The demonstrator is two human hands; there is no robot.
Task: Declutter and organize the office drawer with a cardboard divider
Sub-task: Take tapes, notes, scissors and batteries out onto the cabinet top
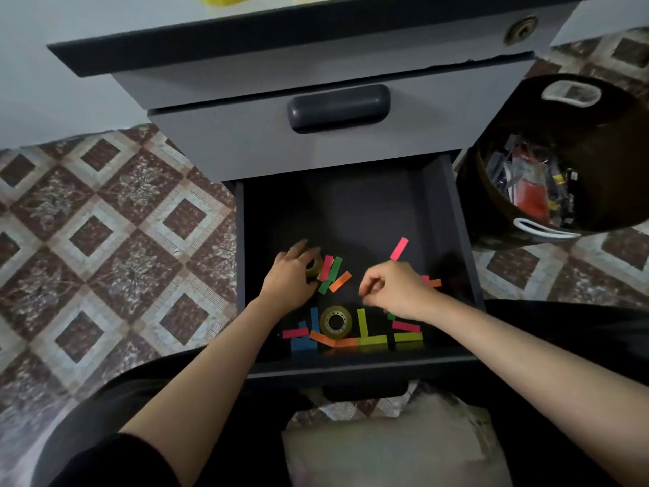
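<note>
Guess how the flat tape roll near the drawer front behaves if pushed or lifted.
The tape roll lies flat, so it probably slides rather than rolls. Hollow core suggests it's light. Glossy side may slip in a grip.

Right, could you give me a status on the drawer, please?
Left hand grips tape roll. Right hand curled, hold unclear. Second tape roll, coloured strips loose in drawer.

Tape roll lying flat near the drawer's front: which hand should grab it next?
Probably the right hand: it is close beside the flat tape roll, though I can't tell if its curled fingers hold anything. The left hand grips a second tape roll farther back.
</note>
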